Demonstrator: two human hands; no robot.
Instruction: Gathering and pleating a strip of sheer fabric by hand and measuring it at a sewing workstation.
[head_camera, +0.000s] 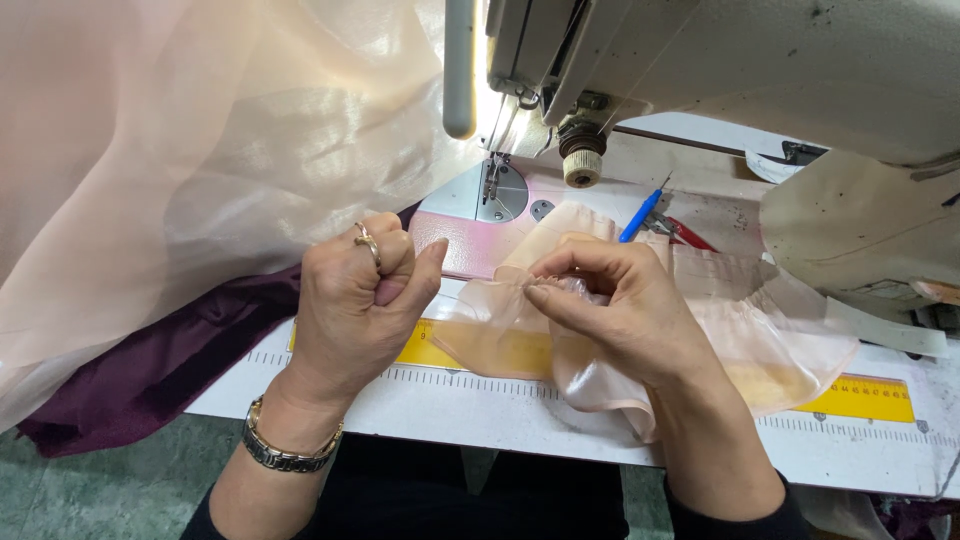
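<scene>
**Hands on gathered sheer strip at sewing machine**

Right hand (625, 305): thumb and forefinger pinched shut on the top edge of the gathered strip (740, 330), other fingers curled over it. Strip is sheer, peach-pink, glossy, organza-like; fine pleats along the upper band, loose ruffle below. It lies on the table (480, 410) just in front of the machine bed, running from mid-table out to the right, draped over the yellow ruler (860, 395).

Left hand (360, 300): closed in a fist, thumb up against the forefinger, just left of the strip's end. Can't tell if it grips a thread or nothing. Gold ring on one finger, metal link bracelet (285, 450) at the wrist.

Surroundings:
- Large sheet of the same sheer peach fabric (200, 130) billows at upper left, soft sheen, broad folds.
- Dark plum cloth (150, 365), matte, bunched under it off the table's left edge.
- Sewing machine (800, 70): off-white head, scuffed; needle and presser foot (492, 185) over a round metal plate; ribbed knob beside it.
- Pink smooth panel (465, 245) on the bed in front of the needle.
- Blue-handled tool (640, 215) and red-handled snips (685, 232) behind the strip.
- Table is white laminate, printed scale along the front edge.
</scene>
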